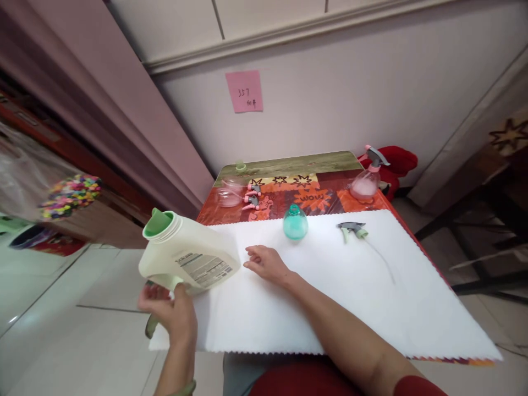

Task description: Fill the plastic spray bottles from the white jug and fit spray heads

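Note:
My left hand (170,311) is closed around the handle of a cream detergent jug (187,258) with a green spout, held tilted at the table's left edge. My right hand (267,264) rests on the white cloth (330,308) beside the jug, fingers loosely curled and holding nothing. A small teal bottle (295,223) without its top stands on the cloth just beyond that hand. A grey and green spray head (352,229) with its long tube lies on the cloth to the right.
At the table's far side stand a pink spray bottle (366,181), a clear pink bottle (229,195) and loose pink spray heads (252,199) on an orange patterned cover. A pink note (244,91) is stuck to the wall. Tiled floor lies left.

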Tool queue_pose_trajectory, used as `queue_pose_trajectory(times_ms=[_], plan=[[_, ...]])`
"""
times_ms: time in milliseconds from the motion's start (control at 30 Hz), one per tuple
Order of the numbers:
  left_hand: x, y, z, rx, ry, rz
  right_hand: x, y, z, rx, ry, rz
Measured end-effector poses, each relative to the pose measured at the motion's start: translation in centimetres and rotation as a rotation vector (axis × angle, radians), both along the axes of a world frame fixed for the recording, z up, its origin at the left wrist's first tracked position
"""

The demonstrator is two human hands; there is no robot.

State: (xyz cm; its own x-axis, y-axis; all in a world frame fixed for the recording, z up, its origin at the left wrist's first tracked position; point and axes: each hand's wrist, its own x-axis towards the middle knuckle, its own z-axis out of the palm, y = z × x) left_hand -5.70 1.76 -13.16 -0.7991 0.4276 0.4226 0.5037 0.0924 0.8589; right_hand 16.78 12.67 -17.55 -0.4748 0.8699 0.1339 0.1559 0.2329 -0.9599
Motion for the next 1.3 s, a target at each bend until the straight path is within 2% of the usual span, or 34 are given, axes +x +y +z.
queue_pose_trajectory(times_ms=[67,133,233,333,433,533,633,700,767,833,933,1067,1167,1300], plan=[[2.2,-1.6,-1.1,0.049,0.259,-0.007,0.1,-0.5,0.2,0.062,0.014,-0.025],[4.7,-3.1,-1.8,0.026,0.591,-0.186,0.3,-1.0,0.8,0.092,0.084,-0.119],[8.3,-3.9,-1.6,0.023,0.795,-0.443,1.2,-1.4,2.3,0.043,0.274,-0.349],[10.9,-2.5,-0.3,0.014,0.704,-0.602,4.3,-1.5,4.0,-0.003,0.401,-0.561],[12.5,0.2,0.3,0.016,0.551,-0.721,10.5,-1.2,4.9,0.113,0.309,-0.693],[14.1,3.5,-0.3,-0.053,0.375,-0.834,18.6,-0.9,4.9,0.234,0.048,-0.813],[16.4,7.2,-1.1,-0.217,0.146,-0.864,26.0,-0.8,4.4,0.203,-0.302,-0.96],[18.3,9.7,-1.3,-0.323,0.033,-0.836,29.4,-0.8,4.0,0.168,-0.515,-1.003],[20.2,11.7,-1.3,-0.387,-0.008,-0.818,31.3,-0.7,3.6,0.125,-0.659,-0.962],[22.0,13.3,-1.1,-0.421,-0.016,-0.791,31.8,-0.4,3.4,0.088,-0.75,-0.872],[23.9,14.7,-0.9,-0.434,-0.074,-0.73,31.0,0.6,3.5,0.032,-0.871,-0.757],[24.8,15.6,-0.9,-0.426,-0.176,-0.68,28.8,2.1,4.5,-0.045,-1.044,-0.695],[24.4,15.4,-0.7,-0.389,-0.281,-0.691,27.3,2.9,5.1,-0.056,-1.149,-0.689],[23.3,13.6,-0.4,-0.297,-0.491,-0.778,26.5,3.0,5.5,0.0,-1.195,-0.695]])
